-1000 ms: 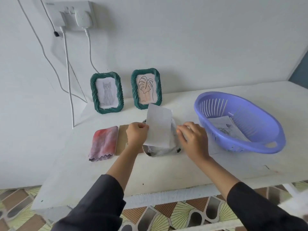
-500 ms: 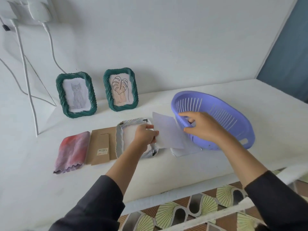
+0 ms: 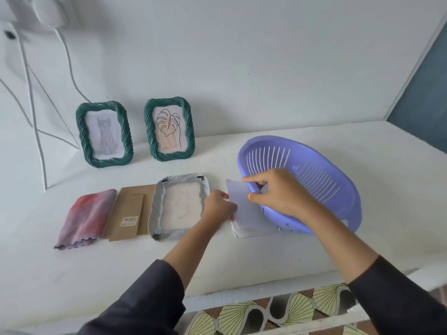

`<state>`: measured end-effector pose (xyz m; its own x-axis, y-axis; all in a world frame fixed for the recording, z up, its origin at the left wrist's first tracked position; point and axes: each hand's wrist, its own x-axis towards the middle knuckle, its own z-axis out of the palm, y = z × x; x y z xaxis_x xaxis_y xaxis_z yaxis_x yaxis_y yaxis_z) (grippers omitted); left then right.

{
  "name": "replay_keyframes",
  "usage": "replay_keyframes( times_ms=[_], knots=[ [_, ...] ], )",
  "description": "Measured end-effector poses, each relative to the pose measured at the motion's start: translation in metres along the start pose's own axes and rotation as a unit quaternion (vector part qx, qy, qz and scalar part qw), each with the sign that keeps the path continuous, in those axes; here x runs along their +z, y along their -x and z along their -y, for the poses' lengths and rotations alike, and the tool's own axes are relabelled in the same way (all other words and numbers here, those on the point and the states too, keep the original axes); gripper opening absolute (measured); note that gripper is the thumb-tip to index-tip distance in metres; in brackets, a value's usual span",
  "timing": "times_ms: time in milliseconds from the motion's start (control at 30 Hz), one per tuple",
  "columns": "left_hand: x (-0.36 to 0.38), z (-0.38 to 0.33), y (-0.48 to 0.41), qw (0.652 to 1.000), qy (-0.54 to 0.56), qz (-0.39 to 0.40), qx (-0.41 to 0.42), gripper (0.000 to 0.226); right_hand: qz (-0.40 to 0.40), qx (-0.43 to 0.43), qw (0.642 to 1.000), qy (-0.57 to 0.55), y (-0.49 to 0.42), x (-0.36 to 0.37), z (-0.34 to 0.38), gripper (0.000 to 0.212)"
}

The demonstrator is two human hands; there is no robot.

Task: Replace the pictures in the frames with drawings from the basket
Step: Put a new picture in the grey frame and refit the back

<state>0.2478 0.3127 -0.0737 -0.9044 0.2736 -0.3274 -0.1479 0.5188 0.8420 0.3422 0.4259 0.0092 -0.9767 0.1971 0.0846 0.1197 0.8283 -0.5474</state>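
Looking down, we see a white table against a white wall. Our left hand pinches a blank sheet beside the purple basket; our right hand grips its rim. The open frame lies face-down.

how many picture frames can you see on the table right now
3. Two green frames stand at the back against the wall: the cat one on the left, the leaf one beside it. A white frame lies face down in front, at the left hand.
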Motion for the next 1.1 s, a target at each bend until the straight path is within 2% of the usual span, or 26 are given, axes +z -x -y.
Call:
replay_keyframes(
  times_ms=[133, 233, 267, 333, 367, 433, 467, 533, 600, 667, 733, 833, 933, 1033, 1100],
  knots=[
    [0.001, -0.003, 0.007, 0.999, -0.039, 0.001, 0.013, 0.023, 0.007, -0.002, 0.999, 0.031, 0.0, 0.01, 0.0, 0.044],
    [0.0, -0.008, 0.014, 0.995, -0.102, 0.003, 0.025, 0.006, 0.023, -0.004, 0.999, 0.024, 0.001, 0.009, -0.001, 0.044],
    [0.0, -0.009, 0.014, 0.99, -0.136, -0.002, 0.033, 0.011, 0.035, -0.001, 0.999, 0.013, 0.002, 0.006, 0.0, 0.045],
    [0.001, -0.011, 0.012, 0.983, -0.171, -0.041, 0.06, 0.043, 0.046, 0.021, 0.998, -0.024, 0.001, -0.004, -0.004, 0.045],
    [0.0, -0.015, 0.013, 0.982, -0.153, -0.067, 0.085, 0.051, 0.036, 0.04, 0.998, -0.028, -0.002, -0.011, -0.008, 0.043],
    [-0.002, -0.027, 0.013, 0.985, -0.061, -0.092, 0.134, 0.048, 0.007, 0.089, 0.996, 0.025, -0.009, -0.025, -0.021, 0.038],
    [-0.004, -0.034, 0.012, 0.985, -0.005, -0.084, 0.15, 0.045, 0.008, 0.119, 0.99, 0.072, -0.013, -0.032, -0.029, 0.037],
    [-0.005, -0.045, 0.011, 0.985, 0.061, -0.041, 0.155, 0.041, 0.064, 0.181, 0.966, 0.172, -0.019, -0.037, -0.044, 0.038],
    [-0.005, -0.051, 0.007, 0.987, 0.036, -0.006, 0.158, 0.04, 0.145, 0.223, 0.94, 0.215, -0.024, -0.031, -0.056, 0.04],
    [-0.005, -0.055, 0.005, 0.986, 0.008, 0.012, 0.164, 0.042, 0.195, 0.247, 0.926, 0.208, -0.029, -0.023, -0.066, 0.053],
    [-0.004, -0.056, 0.003, 0.986, 0.018, 0.014, 0.165, 0.045, 0.216, 0.259, 0.917, 0.211, -0.033, -0.016, -0.074, 0.068],
    [-0.004, -0.056, 0.003, 0.986, 0.03, 0.014, 0.165, 0.046, 0.214, 0.272, 0.907, 0.241, -0.036, -0.012, -0.077, 0.073],
    [-0.003, -0.056, 0.001, 0.986, 0.029, 0.013, 0.166, 0.048, 0.182, 0.293, 0.907, 0.241, -0.039, -0.015, -0.078, 0.06],
    [-0.003, -0.057, 0.002, 0.986, 0.029, 0.018, 0.164, 0.049, 0.147, 0.292, 0.905, 0.272, -0.038, -0.017, -0.079, 0.031],
    [-0.004, -0.058, 0.002, 0.986, 0.03, 0.021, 0.163, 0.049, 0.121, 0.294, 0.908, 0.275, -0.038, -0.017, -0.083, 0.026]
  ],
)
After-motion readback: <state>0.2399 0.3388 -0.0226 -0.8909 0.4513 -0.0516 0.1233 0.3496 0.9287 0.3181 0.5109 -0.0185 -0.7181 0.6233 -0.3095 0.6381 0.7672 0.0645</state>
